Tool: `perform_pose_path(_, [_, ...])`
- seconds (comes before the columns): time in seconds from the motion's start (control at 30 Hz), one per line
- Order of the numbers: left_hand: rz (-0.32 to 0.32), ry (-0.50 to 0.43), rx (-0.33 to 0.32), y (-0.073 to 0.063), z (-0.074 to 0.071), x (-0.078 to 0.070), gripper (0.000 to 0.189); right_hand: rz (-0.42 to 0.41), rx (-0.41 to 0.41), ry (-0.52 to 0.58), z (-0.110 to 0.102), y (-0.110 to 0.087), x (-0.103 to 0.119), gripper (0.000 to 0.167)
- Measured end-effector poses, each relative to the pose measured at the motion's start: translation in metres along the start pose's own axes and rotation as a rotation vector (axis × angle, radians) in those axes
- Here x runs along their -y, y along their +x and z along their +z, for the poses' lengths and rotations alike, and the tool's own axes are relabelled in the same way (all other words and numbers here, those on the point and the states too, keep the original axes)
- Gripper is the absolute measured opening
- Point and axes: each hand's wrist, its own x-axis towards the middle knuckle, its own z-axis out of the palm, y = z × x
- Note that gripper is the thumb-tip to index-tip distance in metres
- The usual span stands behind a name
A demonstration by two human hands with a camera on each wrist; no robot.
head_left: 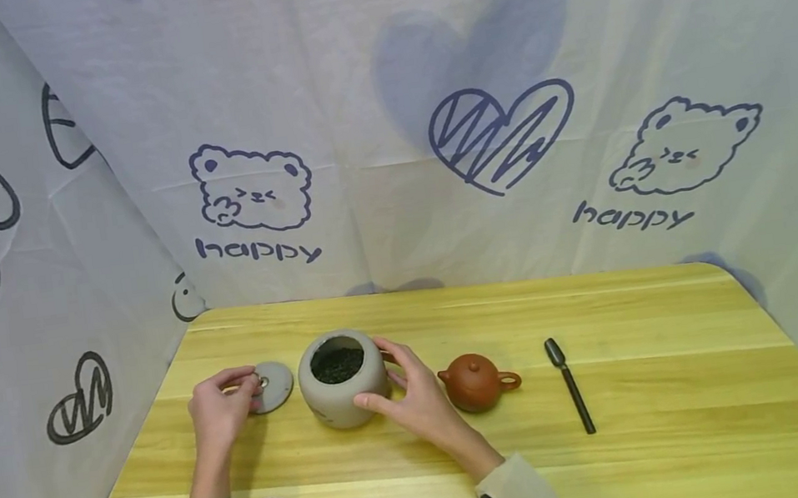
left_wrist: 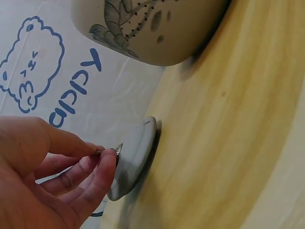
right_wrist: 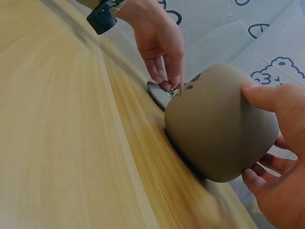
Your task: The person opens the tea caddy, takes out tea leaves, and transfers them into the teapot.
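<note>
A round grey tea jar (head_left: 329, 405) stands on the table with its mouth uncovered, dark tea leaves (head_left: 338, 364) showing inside. My right hand (head_left: 419, 398) holds the jar from its right side, thumb at the front and fingers behind. To the left of the jar, the flat grey lid (head_left: 278, 387) lies at the tabletop, its small metal knob (left_wrist: 118, 151) pinched between the thumb and fingers of my left hand (head_left: 221, 407). In the left wrist view a leaf pattern decorates the jar's side. Whether the lid touches the table all round is hard to tell.
A reddish-brown clay teapot (head_left: 473, 384) sits to the right of the jar, spout toward my right hand. Farther right lies a dark tea scoop (head_left: 571, 386) with a long handle. The wooden table (head_left: 650, 317) meets a printed cloth (head_left: 372, 160) at its back and left.
</note>
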Motion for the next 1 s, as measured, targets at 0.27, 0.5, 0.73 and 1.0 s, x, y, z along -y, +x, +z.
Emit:
perform_pose_path(0.27, [-0.007, -0.059, 0.022, 0.0, -0.008, -0.011, 0.024, 0.006, 0.001, 0.012, 0.0, 0.002, 0.0, 0.08])
perform_pose_path(0.5, [-0.009, -0.135, 0.056, 0.0, -0.017, -0.028, 0.026, 0.015, 0.0, 0.021, -0.001, 0.003, 0.003, 0.079])
perform_pose_path(0.73, [0.022, -0.173, 0.074, -0.007, -0.023, -0.044, 0.027, 0.009, 0.004, 0.025, -0.001, 0.002, 0.001, 0.079])
perform_pose_path(1.0, [0.042, -0.245, 0.095, -0.016, -0.027, -0.055, 0.031, -0.003, 0.002, 0.015, 0.0, 0.001, -0.001, 0.08])
